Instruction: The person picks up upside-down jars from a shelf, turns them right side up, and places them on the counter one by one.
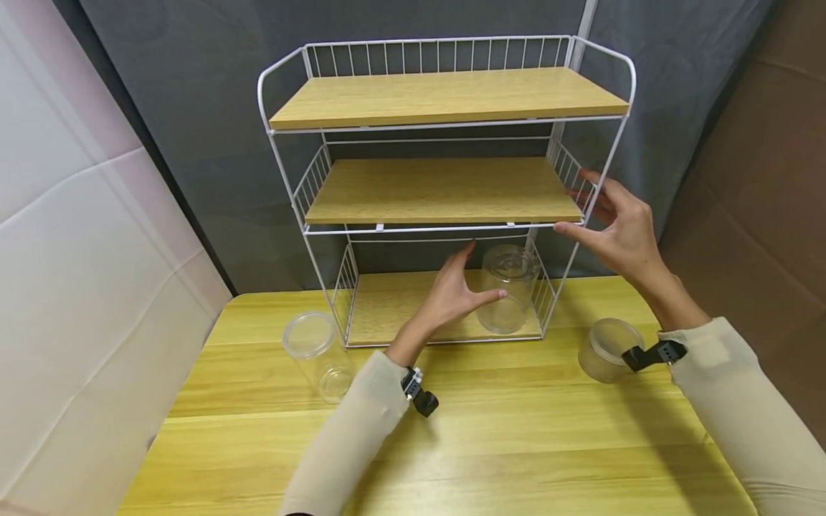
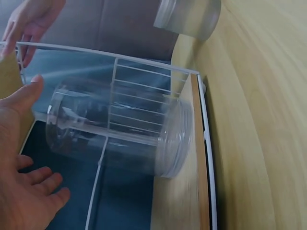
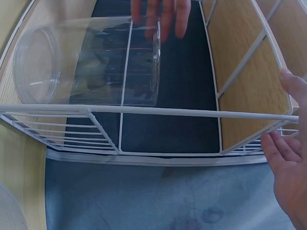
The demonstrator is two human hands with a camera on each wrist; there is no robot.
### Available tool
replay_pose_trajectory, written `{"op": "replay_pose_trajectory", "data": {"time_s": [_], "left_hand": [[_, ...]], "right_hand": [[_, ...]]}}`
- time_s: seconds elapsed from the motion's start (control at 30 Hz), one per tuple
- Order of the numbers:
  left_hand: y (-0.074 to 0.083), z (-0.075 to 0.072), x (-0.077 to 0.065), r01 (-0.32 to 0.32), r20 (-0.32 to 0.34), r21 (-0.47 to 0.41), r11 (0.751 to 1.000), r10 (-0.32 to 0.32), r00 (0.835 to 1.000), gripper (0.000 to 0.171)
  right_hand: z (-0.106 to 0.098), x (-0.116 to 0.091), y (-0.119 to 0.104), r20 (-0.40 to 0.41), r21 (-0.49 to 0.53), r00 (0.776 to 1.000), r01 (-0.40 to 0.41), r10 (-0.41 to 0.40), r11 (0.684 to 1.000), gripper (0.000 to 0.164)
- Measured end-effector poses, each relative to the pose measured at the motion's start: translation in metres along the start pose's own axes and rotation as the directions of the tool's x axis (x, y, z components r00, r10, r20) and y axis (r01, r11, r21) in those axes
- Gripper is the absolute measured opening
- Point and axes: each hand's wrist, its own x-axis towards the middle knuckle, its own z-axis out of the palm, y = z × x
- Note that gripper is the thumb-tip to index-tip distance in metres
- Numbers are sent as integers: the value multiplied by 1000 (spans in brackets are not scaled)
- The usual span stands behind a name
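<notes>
A clear jar (image 1: 506, 308) stands on the bottom shelf (image 1: 393, 304) of a white wire rack, near its right end. Its ringed end (image 2: 175, 139) faces down on the board in the left wrist view. My left hand (image 1: 449, 292) is just left of the jar, fingers spread and thumb in front of it, with a gap between palm and jar in the left wrist view. At the rack's right side, my right hand (image 1: 622, 226) holds the corner of the middle shelf (image 1: 445, 190). Its thumb is at the front edge and its fingers are at the side rail.
Another clear jar (image 1: 319, 358) stands on the wooden table (image 1: 490, 444), left of the rack. A smaller frosted tub (image 1: 606, 351) sits on the right, by the right wrist. Wire rails edge the shelves, and the top shelf (image 1: 445, 93) overhangs the lower ones. Grey cloth (image 1: 193, 143) hangs behind.
</notes>
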Motion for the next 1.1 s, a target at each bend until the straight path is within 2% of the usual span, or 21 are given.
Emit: {"op": "replay_pose_trajectory", "data": {"time_s": [0.2,0.43,0.63,0.83,1.1], "left_hand": [[1,12,13,-15,5,-7,1000,15,1000,113],[0,25,20,10,8,-16,1000,-10,1000,112],[-1,32,27,-12,13,-11,1000,12,1000,113],[-1,37,30,-12,31,0,1000,12,999,113],[-3,39,30,-12,15,-13,1000,12,1000,110]], "right_hand": [[-2,-1,-2,4,-15,1000,-6,6,1000,87],[0,-2,-3,10,-15,1000,-5,6,1000,86],[0,-1,-2,-2,-7,1000,-6,6,1000,88],[0,-1,-2,-2,-1,1000,-14,14,1000,88],[0,-3,-3,3,2,1000,-16,16,1000,86]]}}
